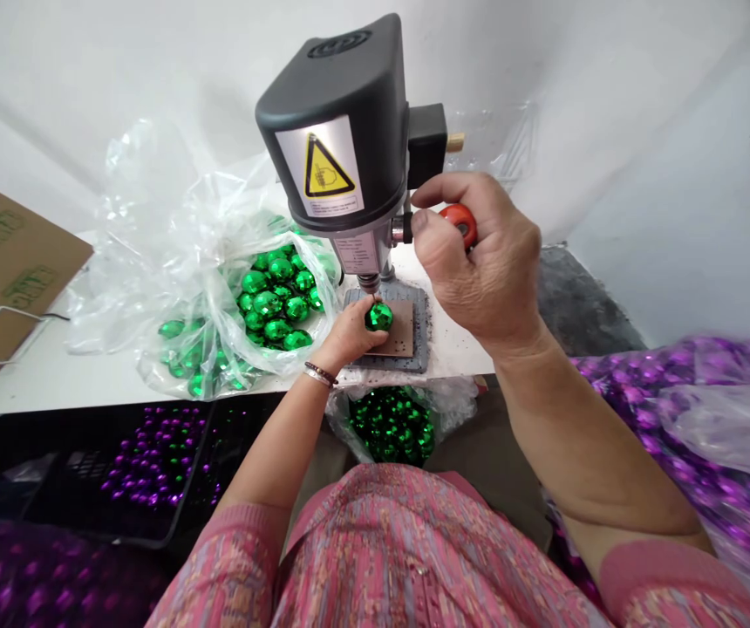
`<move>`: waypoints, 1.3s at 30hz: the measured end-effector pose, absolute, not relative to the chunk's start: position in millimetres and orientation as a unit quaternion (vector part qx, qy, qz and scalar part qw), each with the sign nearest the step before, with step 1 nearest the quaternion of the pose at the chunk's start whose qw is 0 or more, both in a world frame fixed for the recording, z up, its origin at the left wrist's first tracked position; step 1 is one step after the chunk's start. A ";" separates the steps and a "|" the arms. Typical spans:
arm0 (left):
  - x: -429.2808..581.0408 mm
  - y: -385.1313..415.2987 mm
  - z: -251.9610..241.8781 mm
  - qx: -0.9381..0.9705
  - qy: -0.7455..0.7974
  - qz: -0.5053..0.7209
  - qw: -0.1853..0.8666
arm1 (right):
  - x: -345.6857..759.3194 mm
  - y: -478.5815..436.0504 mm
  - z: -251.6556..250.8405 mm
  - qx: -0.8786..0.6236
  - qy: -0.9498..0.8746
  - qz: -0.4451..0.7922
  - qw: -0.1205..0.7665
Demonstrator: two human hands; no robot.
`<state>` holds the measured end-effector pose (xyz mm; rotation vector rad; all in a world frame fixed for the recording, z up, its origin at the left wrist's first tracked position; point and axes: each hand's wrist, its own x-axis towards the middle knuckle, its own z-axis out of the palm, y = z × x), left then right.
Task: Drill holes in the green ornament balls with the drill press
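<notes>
Your left hand (349, 333) has a green faceted bauble (378, 317) on the brown pad (396, 331) of the bench drill's base plate (414, 296), right under the chuck (368, 281). Can't tell if the bauble is resting on the pad or held just above it. Left fingers are curled around its near side, mostly hidden, with the top left showing. Your right hand (480, 253) is up on the red feed-lever knob (461, 222), fingers bent over it and thumb pressed forward toward the drill head (332, 131); exact pinch is part hidden.

Risks: the round, glossy bauble could roll or spin under the bit if your left grip loosens, and the thin shell could crack if you bring the lever down too hard. Your left fingers sit close to the chuck, so a slip could put them near the bit. Dark specks (446, 351) on the white table (54, 375) could get under the bauble and scratch it. The clear plastic bag (218, 296) of green baubles is near the drill, so loose plastic could snag if it creeps toward the chuck.
</notes>
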<state>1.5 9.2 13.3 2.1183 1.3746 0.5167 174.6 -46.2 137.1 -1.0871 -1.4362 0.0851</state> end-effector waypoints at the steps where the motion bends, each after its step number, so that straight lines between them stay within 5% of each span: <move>1: 2.6 10.8 12.8 0.792 0.509 0.194 0.278 | 174.7 -46.2 136.7 -0.472 -0.627 0.036 0.619; 39: 7.1 3.4 -5.9 0.738 0.551 0.246 0.301 | 176.7 -60.7 83.8 -0.452 -0.680 -0.148 0.558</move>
